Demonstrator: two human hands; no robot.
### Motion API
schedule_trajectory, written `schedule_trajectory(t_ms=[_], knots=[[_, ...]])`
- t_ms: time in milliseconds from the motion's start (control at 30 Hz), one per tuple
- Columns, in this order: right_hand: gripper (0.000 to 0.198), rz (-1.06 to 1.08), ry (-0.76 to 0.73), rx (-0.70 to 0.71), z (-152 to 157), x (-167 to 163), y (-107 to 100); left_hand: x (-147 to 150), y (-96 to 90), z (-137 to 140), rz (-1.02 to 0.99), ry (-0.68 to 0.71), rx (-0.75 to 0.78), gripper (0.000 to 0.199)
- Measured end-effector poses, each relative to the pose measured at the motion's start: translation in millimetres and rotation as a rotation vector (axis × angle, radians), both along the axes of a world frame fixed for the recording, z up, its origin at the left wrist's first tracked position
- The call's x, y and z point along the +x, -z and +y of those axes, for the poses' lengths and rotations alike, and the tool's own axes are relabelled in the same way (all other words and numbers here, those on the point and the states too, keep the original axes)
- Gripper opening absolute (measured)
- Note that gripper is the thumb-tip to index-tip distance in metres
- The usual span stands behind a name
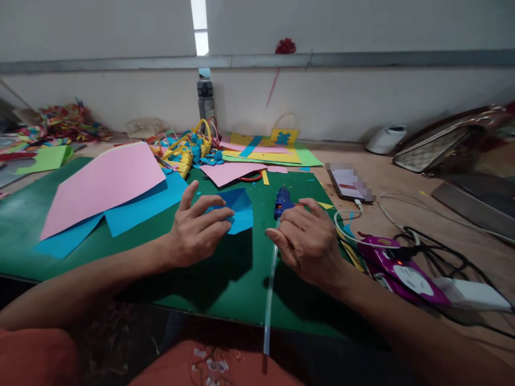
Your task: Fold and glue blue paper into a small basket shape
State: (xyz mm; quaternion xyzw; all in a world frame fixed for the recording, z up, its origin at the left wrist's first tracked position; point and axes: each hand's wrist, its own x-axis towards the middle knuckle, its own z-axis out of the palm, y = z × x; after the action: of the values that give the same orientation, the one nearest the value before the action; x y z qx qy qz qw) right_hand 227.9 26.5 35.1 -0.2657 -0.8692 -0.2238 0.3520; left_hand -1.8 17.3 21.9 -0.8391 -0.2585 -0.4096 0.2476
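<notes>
My left hand (199, 230) is closed on a folded piece of blue paper (242, 212), with some fingers raised; its thumb is hidden. The paper has an upright crease and stands above the green mat. A blue glue gun (283, 201) is gripped in my right hand (309, 238), its nozzle pointing away from me. From the gun's rear, a long clear glue stick (269, 300) runs back over the mat's near edge. The two hands are apart, and the gun does not touch the paper.
Pink sheets (108, 182) and blue sheets (148, 201) lie left on the green mat (225, 295). Small paper baskets (183, 161) and yellow card (265, 145) sit behind. On the right are a phone (349, 182), cables and a purple power strip (402, 268).
</notes>
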Motion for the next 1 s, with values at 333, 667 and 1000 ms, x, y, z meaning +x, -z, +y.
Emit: schedule_trajectory(t_ms=[333,667,1000], knots=[[0.015,0.122,-0.076,-0.121,-1.7,-10.0,8.0,9.7,-3.6,-5.9,-0.12,0.029,-0.301,0.011],[0.016,0.124,-0.107,-0.162,-9.0,-16.3,11.4,18.6,-3.5,-12.9,-0.063,-0.004,-0.18,0.002],[0.02,0.094,-0.088,-0.114,-14.3,-21.6,10.9,24.5,-3.2,-15.1,-0.008,0.001,-0.085,0.009]])
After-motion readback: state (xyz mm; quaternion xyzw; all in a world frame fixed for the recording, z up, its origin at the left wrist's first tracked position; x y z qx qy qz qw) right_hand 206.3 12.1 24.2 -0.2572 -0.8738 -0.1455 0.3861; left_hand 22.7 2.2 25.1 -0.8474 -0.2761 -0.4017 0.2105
